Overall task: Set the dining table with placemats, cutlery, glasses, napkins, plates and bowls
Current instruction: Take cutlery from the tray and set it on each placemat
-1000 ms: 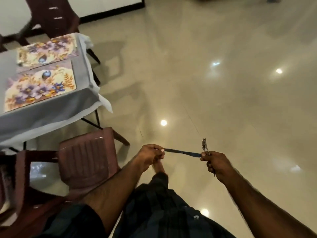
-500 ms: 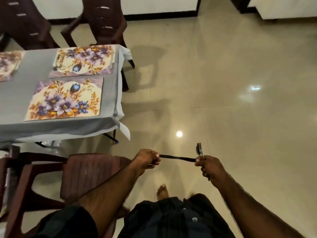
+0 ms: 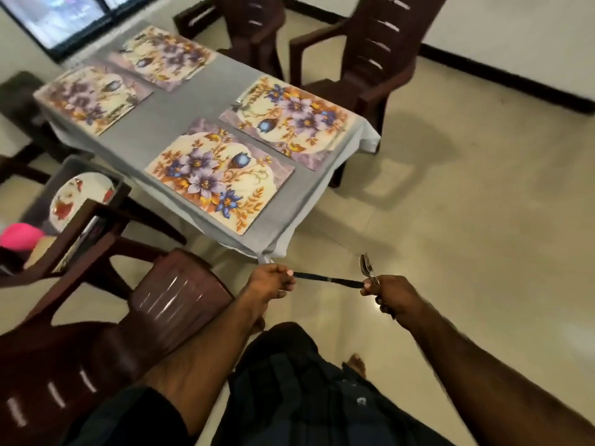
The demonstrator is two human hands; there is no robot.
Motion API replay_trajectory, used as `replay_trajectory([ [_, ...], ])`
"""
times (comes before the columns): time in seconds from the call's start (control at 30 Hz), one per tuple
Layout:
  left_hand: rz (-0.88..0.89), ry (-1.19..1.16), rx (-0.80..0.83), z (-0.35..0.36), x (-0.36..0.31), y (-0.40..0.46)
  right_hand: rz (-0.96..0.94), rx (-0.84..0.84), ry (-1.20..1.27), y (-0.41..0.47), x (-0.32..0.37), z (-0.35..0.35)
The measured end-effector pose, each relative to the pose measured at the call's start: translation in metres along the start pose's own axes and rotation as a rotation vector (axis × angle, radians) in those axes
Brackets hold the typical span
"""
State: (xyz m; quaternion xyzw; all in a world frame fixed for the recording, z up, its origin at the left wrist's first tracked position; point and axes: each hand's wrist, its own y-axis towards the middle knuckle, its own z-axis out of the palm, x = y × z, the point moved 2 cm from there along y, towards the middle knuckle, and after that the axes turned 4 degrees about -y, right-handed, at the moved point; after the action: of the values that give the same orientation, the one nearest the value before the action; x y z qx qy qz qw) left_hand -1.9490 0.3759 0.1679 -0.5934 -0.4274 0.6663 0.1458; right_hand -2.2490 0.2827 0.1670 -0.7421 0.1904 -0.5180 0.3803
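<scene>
Cutlery is held above the floor, near the desk's near right corner. Left hand [image 3: 272, 280] has its grip pinched on 1 end of a dark knife [image 3: 328, 279]; the knife runs level to the right hand [image 3: 391, 296], whose grip is curled round the other end and round a bunch of forks [image 3: 367, 268] that stand upright from the fist. How many forks are in the bunch cannot be told. Desk [image 3: 190, 101], covered with a grey cloth, carries 4 floral placemats: near placemat [image 3: 219, 175] at the near edge, right placemat [image 3: 289, 120] just beside it toward the far right, and 2 far placemats [image 3: 93, 98] [image 3: 167, 56] along the left side. 2 brown chairs [image 3: 360, 53] stand at the far right end; 1 brown chair [image 3: 180, 300] stands near the left forearm. Flowered plate [image 3: 80, 197] lies in a grey tray at far left, below the desk's edge.
</scene>
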Motion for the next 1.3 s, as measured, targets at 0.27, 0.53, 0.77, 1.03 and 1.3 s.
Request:
replay_trajectory([
  [0.27,0.149,-0.155,-0.182,-0.052,-0.074,0.07,-0.129,0.166,-0.295,0.112,0.157,0.052],
  [0.53,0.333,0.12,-0.417,-0.151,-0.134,0.159,-0.591,0.177,-0.898,0.193,0.296,0.16],
  [0.77,0.255,0.145,-0.68,-0.211,-0.19,0.193,-0.816,0.326,-1.127,0.268,0.42,0.287],
  [1.03,0.118,0.046,-1.074,-0.279,-0.227,0.259,-1.053,0.421,-1.204,0.337,0.504,0.435],
  [1.3,-0.03,-0.005,-1.172,-0.318,-0.232,0.303,-1.08,0.413,-1.195,0.364,0.516,0.503],
])
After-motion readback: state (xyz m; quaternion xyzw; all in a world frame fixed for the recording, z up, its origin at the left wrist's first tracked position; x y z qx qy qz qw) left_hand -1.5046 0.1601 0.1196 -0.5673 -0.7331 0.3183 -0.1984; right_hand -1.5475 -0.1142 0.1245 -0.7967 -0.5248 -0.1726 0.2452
